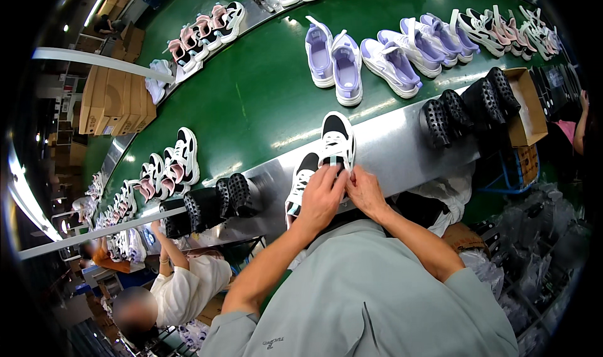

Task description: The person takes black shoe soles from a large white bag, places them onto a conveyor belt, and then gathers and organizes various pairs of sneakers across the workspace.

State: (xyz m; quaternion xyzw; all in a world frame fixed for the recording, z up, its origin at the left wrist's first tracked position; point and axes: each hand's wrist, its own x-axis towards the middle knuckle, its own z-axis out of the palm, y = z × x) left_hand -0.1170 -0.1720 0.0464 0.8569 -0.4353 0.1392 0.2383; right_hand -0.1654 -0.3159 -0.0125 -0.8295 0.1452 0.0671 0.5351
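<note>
A white and black sneaker (338, 137) points away from me on the metal ledge, right in front of my body. My left hand (322, 200) grips it at the tongue and collar with bent fingers. On the shoe's right side, my right hand (367, 192) pinches the collar edge with thumb and fingers. The heel and opening are mostly hidden behind both hands. Close against its left stands a matching sneaker (303, 172), partly covered by my left hand.
White and lavender sneakers (347, 68) stand in rows on the green conveyor (251, 99). Black studded forms (485, 99) lie right, beside an open carton (526, 106); more studded forms (229, 197) lie left. Shoe boxes (113, 99) are stacked far left. A person in white (191, 288) works nearby.
</note>
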